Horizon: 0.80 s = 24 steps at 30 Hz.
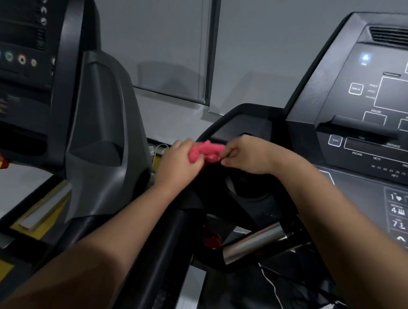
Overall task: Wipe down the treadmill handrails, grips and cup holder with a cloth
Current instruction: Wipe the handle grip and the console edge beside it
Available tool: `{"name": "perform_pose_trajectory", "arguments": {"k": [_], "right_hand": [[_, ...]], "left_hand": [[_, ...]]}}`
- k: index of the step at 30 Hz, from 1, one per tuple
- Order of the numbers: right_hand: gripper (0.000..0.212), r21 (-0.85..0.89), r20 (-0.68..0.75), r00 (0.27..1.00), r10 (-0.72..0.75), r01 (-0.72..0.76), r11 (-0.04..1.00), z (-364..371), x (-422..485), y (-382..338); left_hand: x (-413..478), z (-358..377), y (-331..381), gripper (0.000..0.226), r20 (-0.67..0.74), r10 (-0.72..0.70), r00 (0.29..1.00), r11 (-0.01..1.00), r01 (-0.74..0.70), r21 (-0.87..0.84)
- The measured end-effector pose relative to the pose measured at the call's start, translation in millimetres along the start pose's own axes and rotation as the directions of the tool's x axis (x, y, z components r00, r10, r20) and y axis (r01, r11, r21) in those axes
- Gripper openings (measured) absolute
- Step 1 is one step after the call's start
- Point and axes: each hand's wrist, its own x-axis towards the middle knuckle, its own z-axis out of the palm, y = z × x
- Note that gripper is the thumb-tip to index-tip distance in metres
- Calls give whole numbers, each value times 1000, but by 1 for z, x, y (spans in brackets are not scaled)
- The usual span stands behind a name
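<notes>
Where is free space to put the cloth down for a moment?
Free: the flat panel between the keypad and the cup holder. Crowded: the left hand and right hand hold the cloth over the cup holder; a cable lies below the chrome grip.

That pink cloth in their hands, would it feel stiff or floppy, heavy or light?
Probably floppy: the pink cloth bunches and creases between the left hand and right hand. Likely light, since the right hand merely pinches one end.
</notes>
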Motion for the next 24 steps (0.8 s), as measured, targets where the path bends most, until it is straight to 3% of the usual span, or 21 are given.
{"name": "perform_pose_trajectory", "arguments": {"k": [6,10,13,17,21,24], "right_hand": [[25,-251,148,987,59,-20,968,16,-55,-32],[32,-391,153,970,191,-118,913,33,-81,-31],[35,-441,246,926,286,-156,884,39,-81,-20],[35,-462,338,900,276,-97,882,48,-69,-15],[34,-485,368,897,245,-39,874,49,-69,-15],[35,-477,352,912,209,-17,879,46,-74,-19]], "left_hand": [[29,28,13,45,236,102,966,961,-157,226],[11,31,4,44,145,149,978,959,-179,218],[-4,26,-3,39,105,168,980,969,-184,166],[-25,21,-8,33,35,181,983,970,-184,158],[-24,10,-4,23,112,124,986,970,-145,196],[-3,4,13,29,95,149,984,971,-164,175]]}}
